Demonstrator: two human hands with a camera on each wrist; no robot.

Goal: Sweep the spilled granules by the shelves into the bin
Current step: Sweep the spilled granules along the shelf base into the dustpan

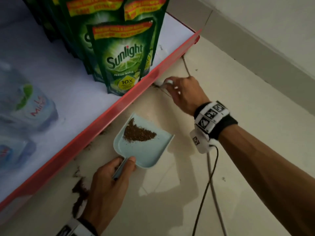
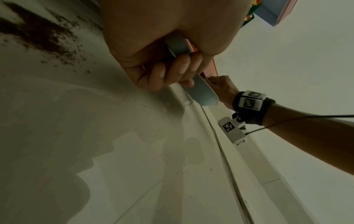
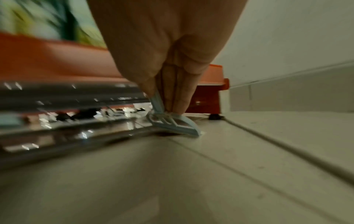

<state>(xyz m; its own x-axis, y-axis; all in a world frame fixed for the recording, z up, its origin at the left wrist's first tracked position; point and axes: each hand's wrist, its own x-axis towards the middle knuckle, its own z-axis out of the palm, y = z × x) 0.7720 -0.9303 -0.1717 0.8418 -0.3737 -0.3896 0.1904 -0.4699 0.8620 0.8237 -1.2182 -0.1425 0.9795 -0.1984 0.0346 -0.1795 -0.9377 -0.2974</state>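
Observation:
My left hand grips the handle of a light blue dustpan that lies flat on the floor next to the shelf. A pile of brown granules sits in the pan. More spilled granules lie along the shelf's foot, left of my left wrist, and appear as a dark granule patch in the left wrist view. My right hand is further along the shelf edge, pinching a small light blue brush whose head touches the floor under the shelf lip. The brush is mostly hidden in the head view.
The low shelf has a red front edge and carries green Sunlight pouches and packs of water bottles. A grey cable runs over the pale tiles under my right forearm. A wall with a skirting bounds the right.

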